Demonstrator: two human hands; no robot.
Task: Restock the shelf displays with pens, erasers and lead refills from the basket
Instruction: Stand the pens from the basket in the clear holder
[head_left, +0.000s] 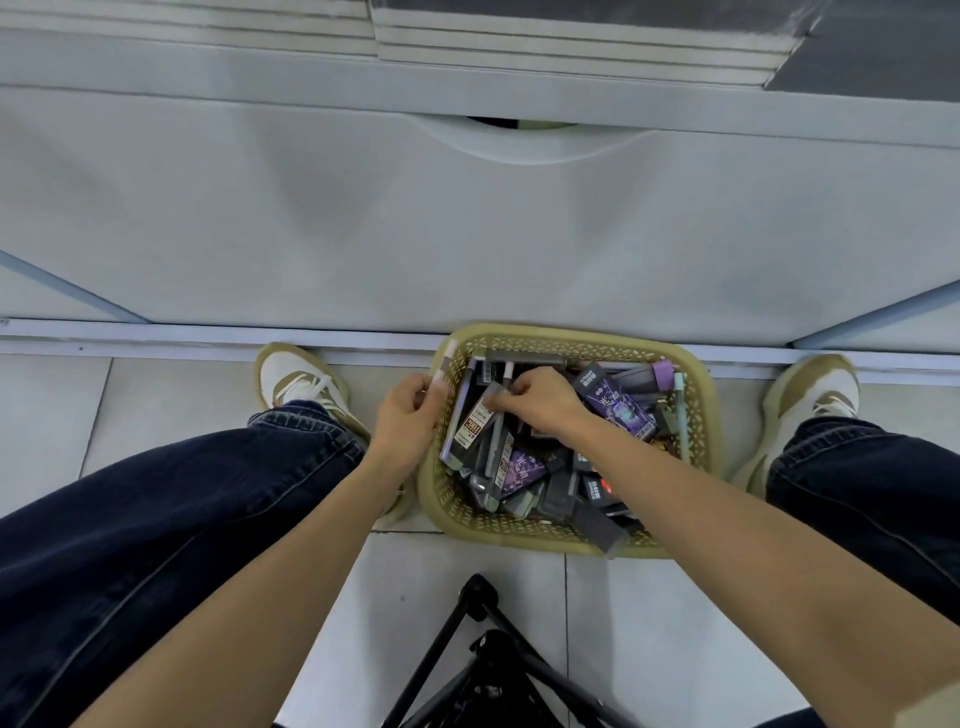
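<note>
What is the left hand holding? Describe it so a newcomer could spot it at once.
Find the tan lattice basket on the floor tiles between the two shoes. At its left rim the left hand pinches a slim pen lying across the rim. Unlike the dark packs heaped inside, it is loose and pale, with one grey band.

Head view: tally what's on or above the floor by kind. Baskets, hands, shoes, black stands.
Basket: 1
Hands: 2, left hand and right hand
Shoes: 2
Black stand: 1
Total: 6
</note>
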